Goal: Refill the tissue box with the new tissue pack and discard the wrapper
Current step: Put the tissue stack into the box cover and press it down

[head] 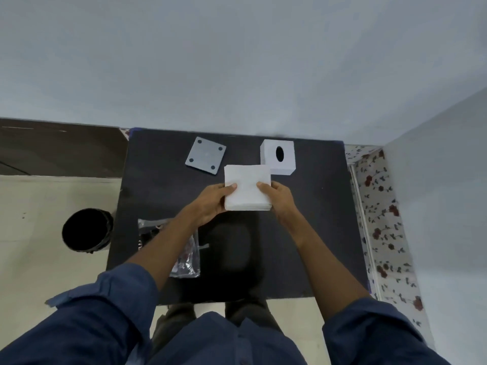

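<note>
**A dim corner with pale walls**

We see a dark surface against a pale blue-grey wall, cream floor on the left with a black bin, and floral-patterned cloth on the right.

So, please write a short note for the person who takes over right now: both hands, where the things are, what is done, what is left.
Left hand: closed on the left edge of the tissue stack.
Right hand: closed on its right edge. Both hold the stack above the black table.
Tissue box: at the far side of the table, oval opening in view; I cannot tell if it is empty.
Grey square plate: lies flat, left of the box; probably the box base.
Wrapper: empty, on the table under the left forearm.
Bin: on the floor, left of the table.
Done: tissues unwrapped.
Left: load the box, close it, bin the wrapper.
</note>
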